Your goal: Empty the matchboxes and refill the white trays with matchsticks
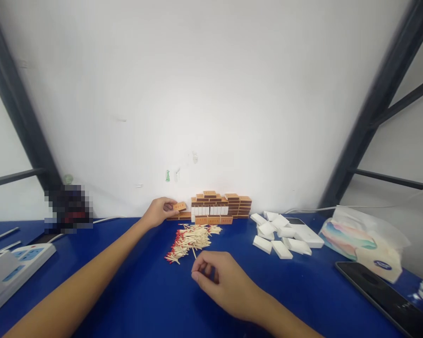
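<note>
My left hand (160, 210) pinches an orange-brown matchbox (179, 206) above a low row of matchboxes (179, 216) at the wall. To its right, many more matchboxes (208, 199) form a stepped stack, with white inner trays (211, 211) standing in a row before it. A heap of matchsticks (192, 240), red heads mostly to the left, lies in front of the stack. Close to the heap's near side, my right hand (223, 281) is closed, thumb and index finger together; what they hold, if anything, is hidden. One pale matchstick shows just beyond its knuckles.
Loose white matchbox trays (277, 233) lie scattered at right, beside a white device (308, 234) with a dark panel. Farther right are a tissue pack (366, 244) and a black phone (380, 293). A power strip (17, 272) is at left. The white wall (215, 103) bounds the blue tabletop (144, 291).
</note>
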